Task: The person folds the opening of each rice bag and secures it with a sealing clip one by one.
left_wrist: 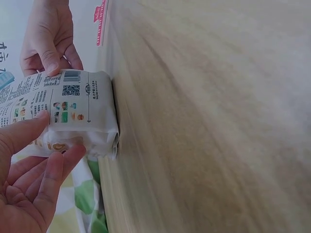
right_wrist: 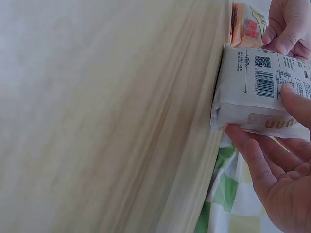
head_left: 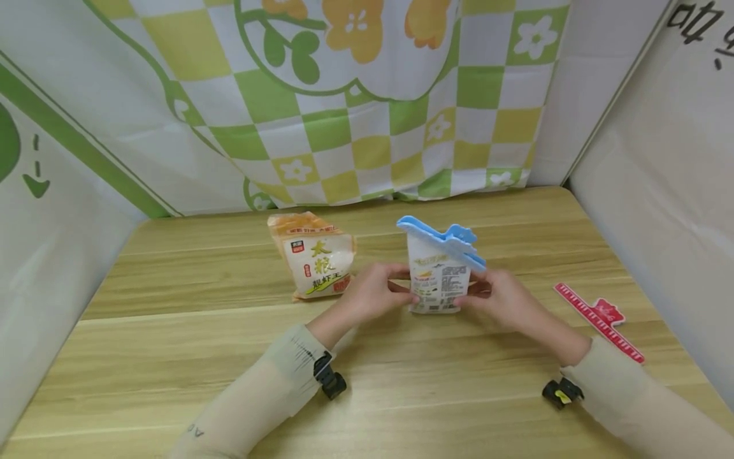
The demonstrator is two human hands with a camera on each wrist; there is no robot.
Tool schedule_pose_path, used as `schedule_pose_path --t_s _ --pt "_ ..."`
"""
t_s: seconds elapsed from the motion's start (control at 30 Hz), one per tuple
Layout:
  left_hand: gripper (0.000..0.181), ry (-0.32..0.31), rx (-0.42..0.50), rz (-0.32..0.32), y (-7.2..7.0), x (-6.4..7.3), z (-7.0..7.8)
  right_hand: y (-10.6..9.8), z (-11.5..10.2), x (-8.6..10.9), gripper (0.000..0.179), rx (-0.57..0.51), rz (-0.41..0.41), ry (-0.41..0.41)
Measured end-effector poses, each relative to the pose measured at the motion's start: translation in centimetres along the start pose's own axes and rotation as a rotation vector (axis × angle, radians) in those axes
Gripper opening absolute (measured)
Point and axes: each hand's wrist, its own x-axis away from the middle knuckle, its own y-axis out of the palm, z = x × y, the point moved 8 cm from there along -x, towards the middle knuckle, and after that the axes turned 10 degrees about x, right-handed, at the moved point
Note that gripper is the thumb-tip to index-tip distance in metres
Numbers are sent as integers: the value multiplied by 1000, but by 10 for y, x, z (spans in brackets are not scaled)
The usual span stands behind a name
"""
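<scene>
A white printed food bag (head_left: 437, 280) stands upright on the wooden table, its top closed by a long blue bag clip (head_left: 444, 239) that slants down to the right. My left hand (head_left: 378, 292) holds the bag's left side, thumb on the printed face and fingers round the edge. On the opposite side my right hand (head_left: 501, 298) grips it the same way. In the right wrist view the thumb of the right hand (right_wrist: 286, 174) lies near the barcode. The left wrist view shows the bag's base (left_wrist: 109, 116) at the tabletop.
An orange and white bag with Chinese lettering (head_left: 318, 261) stands left of my left hand. A red bag clip (head_left: 599, 322) lies on the table (head_left: 413, 395) at the right, near my right forearm. Behind the table hangs a green and yellow checked cloth (head_left: 367, 127).
</scene>
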Motion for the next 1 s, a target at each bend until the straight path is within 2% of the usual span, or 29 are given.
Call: schedule_pose_path --t_s 0.2,0.5,0.7,1.0 --pt "46 -9 5 21 -2 -8 -3 -5 3 -6 42 9 3 -10" --pt "47 -17 41 19 -3 -16 -4 -10 3 -12 41 11 15 -24" --pt "47 19 45 23 -3 -22 -2 -11 8 -15 43 33 38 -16" --pt "49 15 65 42 -3 -30 -5 -13 14 -20 45 59 36 9"
